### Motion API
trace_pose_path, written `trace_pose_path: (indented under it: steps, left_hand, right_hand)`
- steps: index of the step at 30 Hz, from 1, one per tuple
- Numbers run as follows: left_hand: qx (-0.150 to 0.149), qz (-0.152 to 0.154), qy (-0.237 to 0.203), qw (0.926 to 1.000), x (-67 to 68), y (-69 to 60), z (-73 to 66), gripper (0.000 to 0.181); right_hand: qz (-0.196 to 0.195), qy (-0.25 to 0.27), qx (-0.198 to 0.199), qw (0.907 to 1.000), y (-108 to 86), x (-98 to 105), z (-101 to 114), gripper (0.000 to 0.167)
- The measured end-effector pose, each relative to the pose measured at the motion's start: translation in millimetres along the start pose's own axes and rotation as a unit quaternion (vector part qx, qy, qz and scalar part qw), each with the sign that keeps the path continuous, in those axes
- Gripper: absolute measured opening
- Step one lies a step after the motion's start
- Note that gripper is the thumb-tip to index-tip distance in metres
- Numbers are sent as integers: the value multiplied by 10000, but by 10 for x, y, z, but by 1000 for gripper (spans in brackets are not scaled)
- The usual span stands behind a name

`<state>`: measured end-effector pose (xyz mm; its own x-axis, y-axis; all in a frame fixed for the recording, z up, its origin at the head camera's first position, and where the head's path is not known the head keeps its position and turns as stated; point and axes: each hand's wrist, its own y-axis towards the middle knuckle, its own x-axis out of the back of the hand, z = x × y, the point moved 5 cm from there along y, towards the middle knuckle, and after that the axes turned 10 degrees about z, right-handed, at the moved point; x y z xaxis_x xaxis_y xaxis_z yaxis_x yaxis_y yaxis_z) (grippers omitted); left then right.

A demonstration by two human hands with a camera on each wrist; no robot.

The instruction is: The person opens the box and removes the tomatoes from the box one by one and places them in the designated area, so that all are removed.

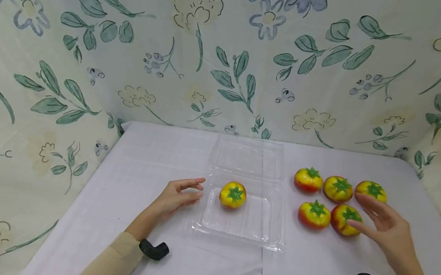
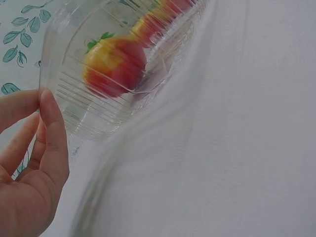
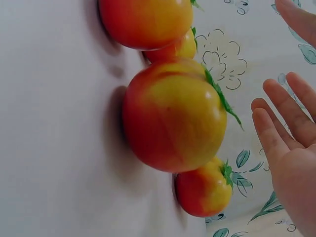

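A clear plastic clamshell box [image 1: 248,233] lies with its lid [image 1: 248,157] folded back. In its left half sits one red-and-yellow tomato [image 1: 233,195] with a green star-shaped leaf top. My left hand [image 1: 169,200] is at the box's left edge; in the left wrist view its thumb and fingertips [image 2: 47,101] meet the wall, the fingers fairly straight. My right hand [image 1: 391,236] hovers with thumb and fingers spread over the right end of a group of similar tomatoes. Nearest are the front right tomato [image 1: 346,220] and the back right tomato [image 1: 372,190], partly hidden by the fingers. Nothing is in its grasp.
The other tomatoes of the group are the back left [image 1: 308,179], back middle [image 1: 338,188] and front left [image 1: 314,215] ones, right of the box. All stand on a white cloth-covered table [image 1: 134,152]. A flower-patterned curtain [image 1: 216,58] rises behind it and at the sides.
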<state>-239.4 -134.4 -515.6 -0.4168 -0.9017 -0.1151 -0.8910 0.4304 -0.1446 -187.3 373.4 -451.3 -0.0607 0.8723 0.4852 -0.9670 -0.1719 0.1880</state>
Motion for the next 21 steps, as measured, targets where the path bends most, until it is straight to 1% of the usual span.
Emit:
trace_pose_path:
  steps: [4, 12, 17, 21]
  left_hand:
    - [5, -5, -17, 10000, -3, -6, -11, 49]
    - [-27, -18, -52, 10000, -4, -7, -9, 48]
    - [-40, -5, -60, 10000, -2, 0, -6, 48]
    - [-38, 40, -47, 10000, 5, 5, 1, 49]
  right_hand:
    - [52, 1, 1, 10000, 29, -59, 68, 69]
    - [45, 22, 232, 9997, 103, -178, 174, 65]
    - [147, -19, 263, 9995, 143, -249, 205, 63]
    - [225, 39, 419, 9989, 166, -300, 268, 62]
